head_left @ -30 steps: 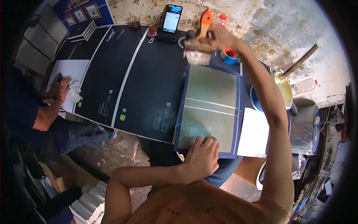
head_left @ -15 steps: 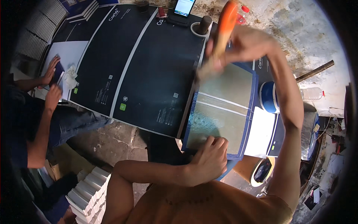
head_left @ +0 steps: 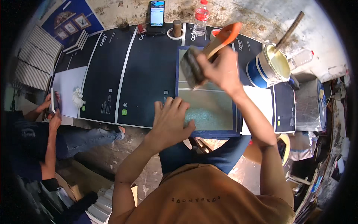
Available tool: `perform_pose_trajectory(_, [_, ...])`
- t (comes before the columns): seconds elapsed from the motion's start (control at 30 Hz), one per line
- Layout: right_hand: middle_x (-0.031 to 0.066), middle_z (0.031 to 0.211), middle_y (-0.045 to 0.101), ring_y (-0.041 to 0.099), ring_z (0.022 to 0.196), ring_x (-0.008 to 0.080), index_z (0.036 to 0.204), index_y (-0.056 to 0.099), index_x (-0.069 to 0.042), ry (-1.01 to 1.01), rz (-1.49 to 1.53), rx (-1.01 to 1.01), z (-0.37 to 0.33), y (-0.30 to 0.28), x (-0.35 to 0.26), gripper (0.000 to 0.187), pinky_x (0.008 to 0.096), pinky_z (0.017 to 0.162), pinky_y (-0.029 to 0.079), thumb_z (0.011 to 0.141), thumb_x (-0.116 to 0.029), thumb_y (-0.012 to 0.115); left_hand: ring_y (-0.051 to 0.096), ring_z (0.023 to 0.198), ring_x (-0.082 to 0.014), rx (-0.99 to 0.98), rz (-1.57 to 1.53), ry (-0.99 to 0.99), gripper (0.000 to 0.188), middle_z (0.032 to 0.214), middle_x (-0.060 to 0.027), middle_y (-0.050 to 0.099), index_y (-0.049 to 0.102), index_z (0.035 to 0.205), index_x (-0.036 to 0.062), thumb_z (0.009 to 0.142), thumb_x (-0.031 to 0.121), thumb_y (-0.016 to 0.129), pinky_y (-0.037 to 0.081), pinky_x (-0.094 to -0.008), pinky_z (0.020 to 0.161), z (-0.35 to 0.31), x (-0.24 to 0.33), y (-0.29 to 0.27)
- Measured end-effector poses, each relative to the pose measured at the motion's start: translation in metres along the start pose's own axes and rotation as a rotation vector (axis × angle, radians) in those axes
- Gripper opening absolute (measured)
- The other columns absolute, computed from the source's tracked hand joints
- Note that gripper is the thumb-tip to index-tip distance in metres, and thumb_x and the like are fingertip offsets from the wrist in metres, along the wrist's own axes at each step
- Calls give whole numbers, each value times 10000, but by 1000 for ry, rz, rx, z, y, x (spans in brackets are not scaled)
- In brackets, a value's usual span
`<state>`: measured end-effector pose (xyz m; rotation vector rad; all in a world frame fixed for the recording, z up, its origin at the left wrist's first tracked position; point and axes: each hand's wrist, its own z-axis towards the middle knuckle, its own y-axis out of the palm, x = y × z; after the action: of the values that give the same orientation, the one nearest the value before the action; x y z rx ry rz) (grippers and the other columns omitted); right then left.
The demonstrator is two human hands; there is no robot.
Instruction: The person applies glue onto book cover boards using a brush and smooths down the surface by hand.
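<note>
My right hand [head_left: 225, 69] grips a wide glue brush [head_left: 192, 69] with an orange-tipped wooden handle. Its dark bristles are tilted over the upper left of a blue-bordered sheet [head_left: 214, 102]. Wet shine shows on the sheet's grey-beige face, and pale strips cross its middle. Along the sheet's left edge, my left hand [head_left: 168, 121] lies with fingers spread, thumb over the lower part of the sheet. Motion blurs the bristles, so I cannot tell whether they touch the surface.
A blue-and-white bucket [head_left: 257, 72] of pale paste holds a stick [head_left: 289, 31] at the right. Behind stand a plastic bottle [head_left: 201, 18], a phone [head_left: 157, 15] and a tape roll [head_left: 175, 33]. Left, a co-worker's hands [head_left: 54, 112] hold a book-like item near crumpled white paper [head_left: 77, 98].
My view has shifted. My left hand has gone from the sheet's lower edge to its left edge and spread its fingers. The brush now tilts over the sheet; the co-worker has raised the book-like item.
</note>
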<state>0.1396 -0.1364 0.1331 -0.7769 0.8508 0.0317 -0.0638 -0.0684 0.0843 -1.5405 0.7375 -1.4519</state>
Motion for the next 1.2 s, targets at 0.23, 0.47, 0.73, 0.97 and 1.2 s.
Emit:
perform_pose_trajectory(0.23, [233, 664, 661, 690, 683, 405, 760, 695, 31, 147, -102, -207, -1, 6, 27, 274, 440, 675, 559, 780, -241, 724, 535, 1022, -238, -86, 120, 35, 406, 1056, -91, 589, 630, 1096, 29, 790, 290, 680, 328, -437, 861, 5, 10, 5])
perform_pose_trajectory(0.47, [198, 677, 679, 708, 681, 353, 775, 701, 10, 175, -483, -206, -6, -82, 33, 285, 423, 671, 564, 786, -273, 741, 550, 1033, -247, -62, 145, 32, 386, 1070, -105, 615, 683, 1048, 7, 790, 293, 646, 336, -447, 866, 2, 5, 3])
perform_pose_trajectory(0.73, [237, 716, 681, 707, 712, 374, 814, 702, 33, -44, -133, -457, 13, 3, 14, 360, 414, 687, 564, 777, -324, 724, 570, 1008, -270, -100, 177, 36, 373, 1027, -117, 628, 690, 1023, 3, 770, 271, 637, 346, -453, 859, 8, 10, 3])
perform_pose_trajectory(0.97, [148, 544, 559, 585, 494, 265, 705, 649, 16, -181, -492, -548, 24, -65, 35, 347, 382, 532, 461, 838, -290, 743, 570, 994, -270, -68, 150, 27, 367, 1015, -124, 630, 698, 990, -8, 781, 284, 621, 348, -451, 853, 4, 10, 3])
perform_pose_trajectory(1.2, [176, 736, 628, 613, 690, 317, 863, 668, 17, -449, -117, -668, 41, -17, 5, 346, 391, 639, 474, 862, -324, 728, 574, 982, -273, -82, 172, 32, 346, 988, -126, 630, 708, 946, 1, 783, 292, 618, 350, -445, 842, 9, 11, 4])
